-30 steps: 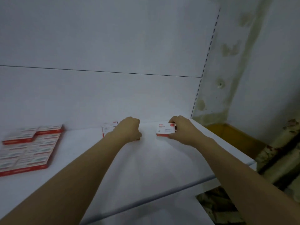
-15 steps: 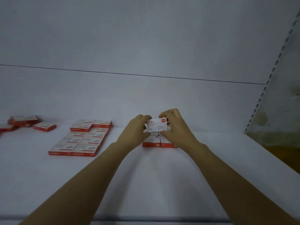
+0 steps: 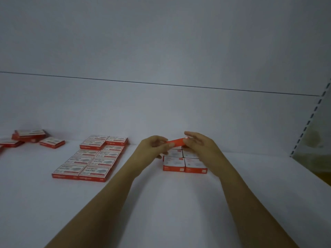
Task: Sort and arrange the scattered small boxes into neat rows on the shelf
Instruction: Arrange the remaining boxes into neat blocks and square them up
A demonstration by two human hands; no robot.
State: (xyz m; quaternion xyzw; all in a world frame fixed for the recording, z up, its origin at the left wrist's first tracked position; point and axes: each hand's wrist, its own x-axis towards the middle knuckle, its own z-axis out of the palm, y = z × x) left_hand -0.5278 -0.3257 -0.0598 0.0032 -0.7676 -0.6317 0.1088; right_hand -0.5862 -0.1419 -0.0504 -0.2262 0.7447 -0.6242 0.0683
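A small red box (image 3: 176, 141) sits just right of the frame's centre, lifted clear of the shelf (image 3: 161, 203) and held between two hands. Its narrow red side faces the camera. Its long axis runs left to right, with the right end tipped slightly higher. The left hand (image 3: 154, 146) pinches the left end between thumb and fingers, and the right hand (image 3: 200, 145) grips the right end with curled fingertips.

Directly under the held box a tidy block of boxes (image 3: 184, 163) lies flat in two columns. Four are visible, and any further back are hidden by the hands.

Left of centre is a larger grid of boxes (image 3: 89, 161), also two columns running away from the camera. It holds about ten, though the far ones overlap and are hard to count.

At the far left edge is a loose pile of boxes (image 3: 29, 137), roughly five, lying at mixed angles, with one stacked on another.
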